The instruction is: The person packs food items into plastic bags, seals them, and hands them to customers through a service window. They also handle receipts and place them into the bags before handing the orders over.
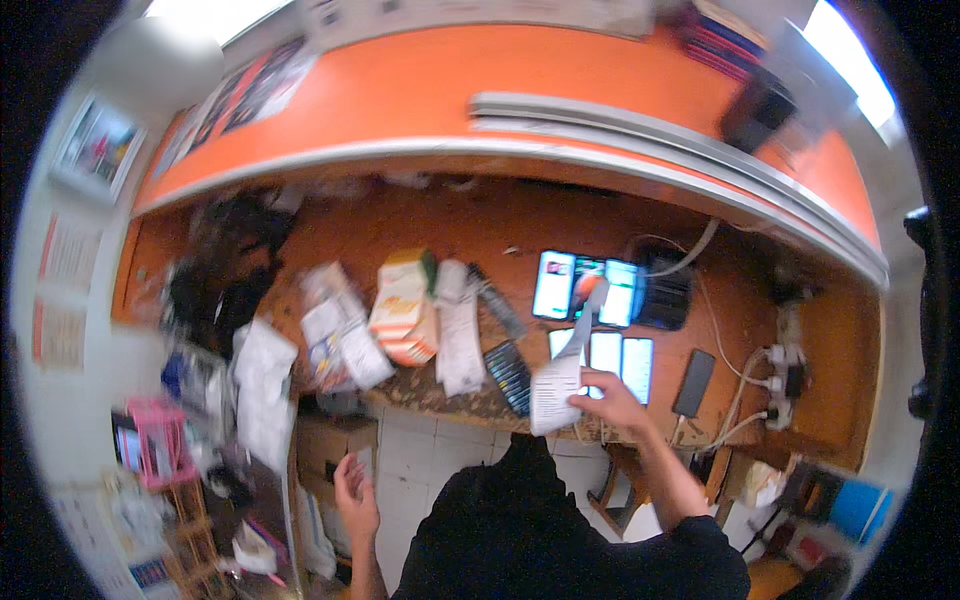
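My right hand (pixel 611 405) pinches a long strip of printed paper (pixel 555 401) above the front edge of the wooden desk (pixel 420 210). The strip's far end curls up over several lit smartphones (pixel 554 285). Just left of the paper lies a dark keypad device (pixel 510 379), perhaps a calculator. Low on the left, away from the desktop, my left hand (pixel 356 499) hangs with its fingers loosely bent and apart. A small pale patch shows by its fingertips; whether it is a thing or background is unclear.
Left along the desk are another paper strip (pixel 459 337), a yellow-and-white carton (pixel 405 307), and plastic-wrapped packets (pixel 341 330). To the right, a dark phone (pixel 695 382) is on a cable near a power strip (pixel 784 382). An orange shelf (pixel 420 82) overhangs the back.
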Demonstrator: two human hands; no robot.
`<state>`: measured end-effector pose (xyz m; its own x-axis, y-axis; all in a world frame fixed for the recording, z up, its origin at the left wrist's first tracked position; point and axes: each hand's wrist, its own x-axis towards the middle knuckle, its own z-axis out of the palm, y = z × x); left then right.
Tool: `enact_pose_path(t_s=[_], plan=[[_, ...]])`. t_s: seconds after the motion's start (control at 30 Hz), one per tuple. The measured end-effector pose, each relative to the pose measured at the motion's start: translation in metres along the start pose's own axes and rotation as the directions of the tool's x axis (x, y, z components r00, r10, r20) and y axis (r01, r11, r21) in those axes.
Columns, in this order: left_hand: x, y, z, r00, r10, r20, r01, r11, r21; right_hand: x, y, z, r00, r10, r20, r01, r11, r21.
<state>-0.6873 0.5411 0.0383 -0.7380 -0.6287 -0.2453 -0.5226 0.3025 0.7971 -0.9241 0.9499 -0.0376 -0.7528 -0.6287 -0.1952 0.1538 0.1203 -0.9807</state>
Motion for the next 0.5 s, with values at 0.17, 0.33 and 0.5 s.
enact_pose_path(t_s=[0.17, 0.33, 0.5], plan=[[-0.047, -0.020, -0.048, 0.964, 0.094, 0.247, 0.031, 0.888, -0.459, 0.061, -0.094, 0.198, 0.787, -0.341, 0.513, 0.378, 0.925, 0.035], [-0.097, -0.067, -0.154, 0.980, 0.165, 0.113, 0.032, 0.429, -0.903, 0.024, -0.123, 0.406, 0.506, -0.127, 0.853, -0.100, 0.974, 0.205], [-0.192, -0.202, -0.305, 0.971, 0.188, 0.148, 0.115, 0.172, -0.978, -0.062, -0.096, 0.626, 0.371, 0.028, 0.928, -0.213, 0.975, 0.056]])
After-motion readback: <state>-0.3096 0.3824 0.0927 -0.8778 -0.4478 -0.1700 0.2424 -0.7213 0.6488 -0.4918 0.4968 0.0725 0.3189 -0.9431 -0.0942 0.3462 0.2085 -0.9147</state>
